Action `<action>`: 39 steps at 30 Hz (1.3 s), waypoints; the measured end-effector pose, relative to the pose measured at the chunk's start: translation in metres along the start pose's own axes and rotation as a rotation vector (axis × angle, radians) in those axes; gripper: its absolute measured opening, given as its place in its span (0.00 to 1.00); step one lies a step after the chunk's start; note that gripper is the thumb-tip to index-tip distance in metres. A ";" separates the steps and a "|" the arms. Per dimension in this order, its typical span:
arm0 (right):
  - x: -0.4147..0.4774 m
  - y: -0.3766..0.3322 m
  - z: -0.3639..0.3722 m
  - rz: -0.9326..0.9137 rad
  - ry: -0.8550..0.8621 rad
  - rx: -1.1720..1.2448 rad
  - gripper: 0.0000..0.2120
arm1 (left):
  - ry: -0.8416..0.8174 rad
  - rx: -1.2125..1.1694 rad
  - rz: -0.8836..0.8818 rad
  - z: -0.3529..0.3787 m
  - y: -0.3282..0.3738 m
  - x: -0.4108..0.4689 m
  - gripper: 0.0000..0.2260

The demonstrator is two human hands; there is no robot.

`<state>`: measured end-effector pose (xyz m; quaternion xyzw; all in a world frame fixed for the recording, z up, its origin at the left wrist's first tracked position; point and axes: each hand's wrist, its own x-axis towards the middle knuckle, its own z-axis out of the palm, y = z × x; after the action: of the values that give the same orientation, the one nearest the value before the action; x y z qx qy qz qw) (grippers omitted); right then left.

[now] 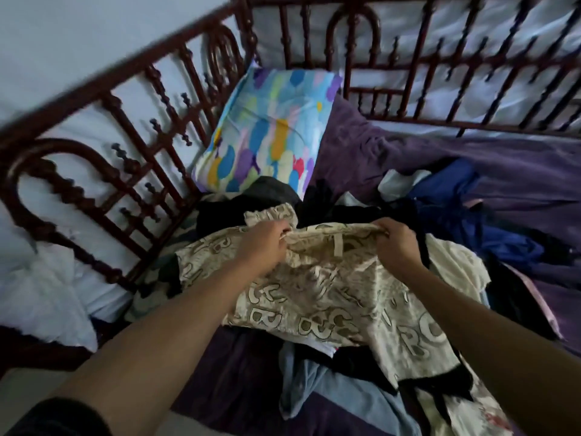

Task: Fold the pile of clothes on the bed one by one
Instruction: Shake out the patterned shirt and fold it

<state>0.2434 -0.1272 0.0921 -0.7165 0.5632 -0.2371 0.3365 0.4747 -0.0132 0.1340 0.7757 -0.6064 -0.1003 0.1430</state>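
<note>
To fold this piece well, we judge the pinch should sit at the two ends of the upper edge, with the cloth lifted clear of the heap and shaken flat before any crease is laid. The fingers (284, 238) of the left hand (267, 240) curl tight round that edge. The right hand (397, 243), at three o'clock of it, pinches the same edge with its fingers bunched, none spread. Between them sags the cream lettered garment (314, 294), its label showing and its lower part draped toward six o'clock over the pile of clothes (446, 196). The pile heaps dark and blue from twelve to four o'clock on the purple bed cover (518, 171). A bright patterned pillow (267, 127) leans at twelve o'clock, and we see the dark wooden bed frame (125, 66) running from nine round to two o'clock.
</note>
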 end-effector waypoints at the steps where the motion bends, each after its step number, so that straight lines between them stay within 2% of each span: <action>1: -0.007 -0.020 -0.017 -0.053 0.039 -0.001 0.14 | 0.060 -0.002 0.024 -0.021 0.006 -0.006 0.11; 7: -0.087 -0.119 -0.129 -0.324 0.204 -0.164 0.05 | 0.314 -0.021 0.133 -0.143 0.051 -0.071 0.06; 10: -0.134 -0.152 -0.182 -0.390 0.316 -0.239 0.06 | 0.433 -0.085 0.182 -0.188 0.084 -0.107 0.08; 12: -0.161 -0.170 -0.218 -0.407 0.380 -0.229 0.07 | 0.469 -0.210 0.195 -0.212 0.110 -0.127 0.09; 17: -0.225 -0.196 -0.308 -0.401 0.448 0.049 0.09 | 0.252 -0.982 0.164 -0.247 0.192 -0.161 0.08; 19: -0.249 -0.194 -0.341 -0.415 0.476 0.142 0.11 | 0.154 -1.146 0.177 -0.247 0.224 -0.171 0.12; 21: -0.270 -0.182 -0.376 -0.405 0.521 0.204 0.14 | 0.064 -1.207 0.240 -0.242 0.257 -0.181 0.12; 26: -0.331 -0.116 -0.455 -0.325 0.561 0.247 0.19 | -0.080 -0.814 0.465 -0.225 0.342 -0.211 0.12; 29: -0.374 -0.064 -0.503 -0.265 0.411 0.210 0.18 | -0.234 -0.506 0.582 -0.206 0.391 -0.230 0.26; 30: -0.390 -0.047 -0.521 -0.240 0.339 0.164 0.20 | -0.268 -0.394 0.595 -0.195 0.408 -0.236 0.27; 32: -0.419 -0.011 -0.554 -0.179 0.184 0.042 0.25 | -0.292 -0.256 0.580 -0.170 0.438 -0.243 0.19; 34: -0.440 0.025 -0.578 -0.103 0.034 -0.104 0.24 | -0.317 -0.203 0.581 -0.146 0.465 -0.250 0.12; 37: -0.460 0.076 -0.597 -0.018 -0.081 -0.342 0.08 | -0.408 -0.140 0.585 -0.112 0.496 -0.255 0.09; 39: -0.465 0.112 -0.608 -0.015 -0.106 -0.451 0.19 | -0.501 -0.059 0.568 -0.088 0.509 -0.260 0.08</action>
<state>-0.3843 0.1762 0.4285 -0.7892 0.5781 -0.0695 0.1952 -0.0241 0.1338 0.3874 0.5237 -0.8103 -0.2607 0.0346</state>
